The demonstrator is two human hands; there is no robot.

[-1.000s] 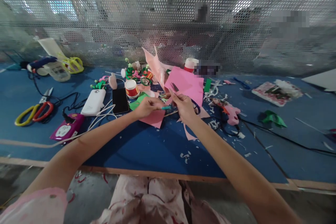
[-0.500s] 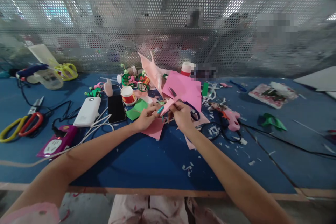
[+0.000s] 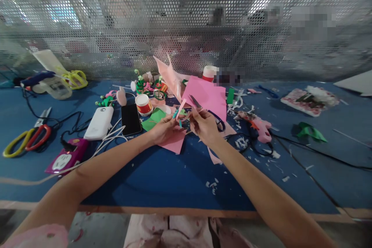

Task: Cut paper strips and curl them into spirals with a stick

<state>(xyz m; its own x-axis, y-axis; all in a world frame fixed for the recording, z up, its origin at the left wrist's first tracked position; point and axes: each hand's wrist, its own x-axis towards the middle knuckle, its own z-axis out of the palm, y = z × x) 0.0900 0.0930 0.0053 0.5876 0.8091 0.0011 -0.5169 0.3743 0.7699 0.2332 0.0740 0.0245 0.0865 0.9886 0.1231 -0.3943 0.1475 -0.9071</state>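
Observation:
My left hand (image 3: 164, 128), fingers closed, holds a narrow pink paper strip (image 3: 181, 109) that stands up from the fingertips near the teal nails. Close by on the right, my right hand (image 3: 205, 126) has its thumb and fingers pinched together; what is in them is too small to make out. Dark scissor blades (image 3: 195, 101) point up and left just beyond it, and a navy scissor handle (image 3: 218, 120) shows at its right side. Whether the hand grips these scissors cannot be told. Pink paper (image 3: 174, 142) lies beneath the left hand, and a bright pink sheet (image 3: 207, 93) lies behind both hands.
Left of the hands are a phone (image 3: 130, 119), a white power bank (image 3: 99, 123), a purple power strip (image 3: 68, 157) and red-yellow scissors (image 3: 37, 135). A red-and-white tub (image 3: 143, 104) stands behind green paper (image 3: 154, 119). A pink glue gun (image 3: 263, 130) and paper scraps lie rightward.
The pink strip has gone from lying slanted across both hands to upright in my left hand. My right hand has come off it and drawn slightly right. The view has shifted a little.

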